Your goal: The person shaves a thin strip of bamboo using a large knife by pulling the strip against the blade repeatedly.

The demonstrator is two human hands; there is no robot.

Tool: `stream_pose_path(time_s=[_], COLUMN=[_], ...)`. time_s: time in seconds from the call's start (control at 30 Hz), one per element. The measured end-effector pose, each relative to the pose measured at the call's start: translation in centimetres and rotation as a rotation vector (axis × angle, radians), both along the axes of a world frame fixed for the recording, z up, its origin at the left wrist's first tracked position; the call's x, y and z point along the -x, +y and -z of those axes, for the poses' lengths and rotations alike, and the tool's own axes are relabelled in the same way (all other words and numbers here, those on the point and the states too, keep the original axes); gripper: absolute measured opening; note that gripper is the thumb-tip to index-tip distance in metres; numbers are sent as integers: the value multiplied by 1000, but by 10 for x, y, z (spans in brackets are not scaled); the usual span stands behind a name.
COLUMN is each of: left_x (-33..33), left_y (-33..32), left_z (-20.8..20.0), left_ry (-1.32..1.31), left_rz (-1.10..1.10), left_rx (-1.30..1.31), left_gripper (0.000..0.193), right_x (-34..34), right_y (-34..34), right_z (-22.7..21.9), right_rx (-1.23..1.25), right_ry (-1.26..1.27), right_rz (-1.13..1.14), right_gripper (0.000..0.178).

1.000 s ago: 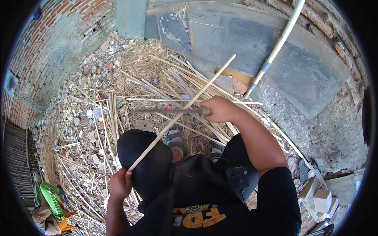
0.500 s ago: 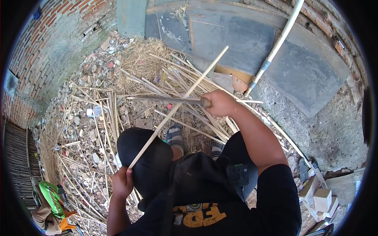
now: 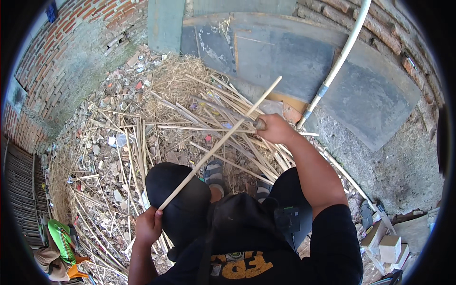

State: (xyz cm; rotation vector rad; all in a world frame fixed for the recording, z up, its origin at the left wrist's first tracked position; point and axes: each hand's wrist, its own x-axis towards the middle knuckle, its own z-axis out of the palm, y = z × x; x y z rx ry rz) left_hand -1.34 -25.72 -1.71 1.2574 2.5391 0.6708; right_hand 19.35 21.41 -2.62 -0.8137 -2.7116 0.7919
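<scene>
A long pale bamboo stick (image 3: 211,153) runs up to the right across my left knee. My left hand (image 3: 148,226) is closed round its near end. My right hand (image 3: 276,128) grips the wooden handle of a machete (image 3: 219,108), and its dark narrow blade points to the far left. Blade and stick cross close to the handle; I cannot tell whether they touch. Beneath them, many pale split sticks (image 3: 247,149) lie in a loose crisscross pile.
Dry straw (image 3: 178,78) is heaped on the rubble behind the pile. Grey panels (image 3: 285,54) lean against the far wall, with a white pole (image 3: 343,57) propped in front. Wooden blocks (image 3: 390,248) lie at right, and a green object (image 3: 61,237) at lower left.
The machete has swung so its tip points farther away, and my right hand has shifted slightly right. The stick's far end sits lower in view. My left hand keeps its hold.
</scene>
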Motion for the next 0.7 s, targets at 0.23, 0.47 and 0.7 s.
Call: stream_pose_path(time_s=[0.23,0.47,0.7], left_x=[1,-2,0], left_y=[-2,4,0], left_z=[2,-2,0], left_ry=[-20,17,-12], left_rz=[-6,-21,-18], left_rx=[11,22,34], left_gripper=[37,36,38], right_x=[14,-9,10], right_y=[-42,12,-42], right_z=[-16,3,-15], right_rx=[-6,41,-161], right_ry=[-84,61,-54], right_rz=[-295,-23,-330], right_gripper=[24,34,23])
